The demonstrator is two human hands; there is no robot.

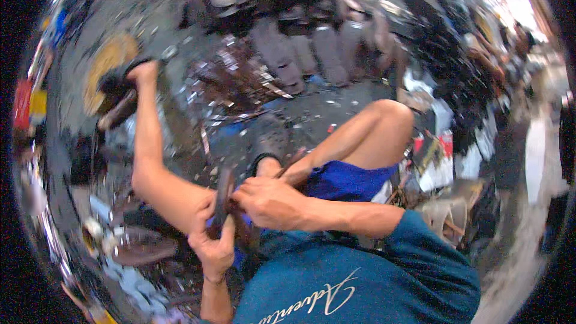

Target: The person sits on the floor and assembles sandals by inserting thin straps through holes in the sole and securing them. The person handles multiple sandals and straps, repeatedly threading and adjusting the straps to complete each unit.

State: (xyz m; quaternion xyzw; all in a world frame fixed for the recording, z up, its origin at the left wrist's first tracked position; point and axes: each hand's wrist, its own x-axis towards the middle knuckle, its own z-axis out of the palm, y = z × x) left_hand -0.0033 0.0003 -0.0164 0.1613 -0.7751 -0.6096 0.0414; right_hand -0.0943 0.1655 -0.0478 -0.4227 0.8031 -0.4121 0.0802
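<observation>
In front of my lap, my left hand (211, 245) grips a dark, flat, narrow piece shaped like a shoe sole (224, 193), held on edge and nearly upright. Its thumb lies on one side and the fingers on the other. My right hand (268, 203) is closed in a fist close against the sole's right side. A thin dark stick-like thing (290, 163) shows above that fist; blur hides whether it is one tool with whatever the fingers hold.
Rows of grey-brown soles (327, 54) lie at the far side, beside a heap of dark strips (231, 72). A yellow round disc (111, 63) is near my left foot. Scraps and papers (438, 162) lie to the right; more clutter (138, 246) to the left.
</observation>
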